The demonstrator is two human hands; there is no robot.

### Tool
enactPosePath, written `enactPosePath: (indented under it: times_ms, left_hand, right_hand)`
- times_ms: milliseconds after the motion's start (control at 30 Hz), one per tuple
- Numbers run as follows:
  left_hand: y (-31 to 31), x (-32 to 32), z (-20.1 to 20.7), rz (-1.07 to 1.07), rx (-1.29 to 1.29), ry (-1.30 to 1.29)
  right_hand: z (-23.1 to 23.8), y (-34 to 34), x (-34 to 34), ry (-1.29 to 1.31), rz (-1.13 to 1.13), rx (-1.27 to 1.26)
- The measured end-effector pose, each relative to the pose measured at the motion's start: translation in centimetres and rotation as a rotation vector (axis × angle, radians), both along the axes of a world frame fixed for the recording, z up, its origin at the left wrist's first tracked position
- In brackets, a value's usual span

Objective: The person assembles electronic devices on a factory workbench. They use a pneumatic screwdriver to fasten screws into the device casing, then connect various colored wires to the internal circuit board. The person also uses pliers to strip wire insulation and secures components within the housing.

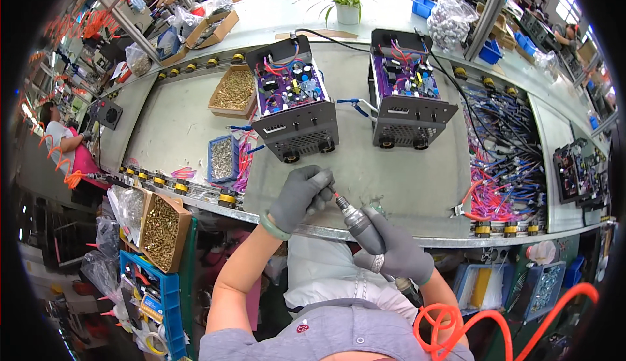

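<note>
In grey gloves, both my hands are over the near edge of the metal worktop point(417, 191). My right hand point(399, 250) is wrapped round a power screwdriver point(362, 228) with a dark body, its bit pointing up and left. At the bit's tip, my left hand point(303, 197) has its fingers pinched together; whatever they hold is too small to make out. Beyond the hands stand two black metal chassis, the left chassis point(295, 129) and the right chassis point(411, 116). Purple circuit boards with coloured wires fill their open tops.
A cardboard box of brass-coloured fasteners point(235, 92) and a blue bin of silver screws point(223, 159) sit at left. Bundled cables point(505, 152) lie at right. An orange coiled hose point(495, 315) crosses lower right. A potted plant point(348, 13) stands at the back. Another person point(68, 143) is far left.
</note>
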State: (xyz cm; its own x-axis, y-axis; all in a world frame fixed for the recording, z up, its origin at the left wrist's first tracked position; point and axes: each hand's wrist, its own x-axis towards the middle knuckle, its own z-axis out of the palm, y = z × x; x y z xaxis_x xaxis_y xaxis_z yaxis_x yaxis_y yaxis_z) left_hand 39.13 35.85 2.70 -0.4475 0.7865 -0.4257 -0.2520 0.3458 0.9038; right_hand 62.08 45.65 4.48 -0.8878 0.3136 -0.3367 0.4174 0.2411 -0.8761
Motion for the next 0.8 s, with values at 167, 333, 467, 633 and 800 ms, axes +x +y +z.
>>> enactPosePath:
  times_ms: [167, 333, 467, 633, 800]
  left_hand:
    - [-0.2, -0.4, 0.7, -0.007, 0.11, 0.072]
    - [3.6, -3.8, 4.5, 0.204, 0.409, 1.635]
    - [7.3, -7.9, 7.5, -0.152, 0.116, 1.924]
    - [8.7, -8.9, 7.7, -0.487, -0.219, 1.63]
    - [8.9, -8.3, 7.5, -0.463, -0.3, 1.591]
  right_hand:
    - [-2.3, 0.1, -0.5, 0.158, -0.056, -0.234]
    - [-1.9, 0.9, -3.5, 0.301, -0.283, -0.421]
    - [-0.4, 1.0, -6.1, 0.304, -0.298, -0.506]
    - [-0.9, 1.3, -7.2, 0.317, -0.324, -0.625]
    - [-0.7, 0.5, -7.6, 0.375, -0.34, -0.744]
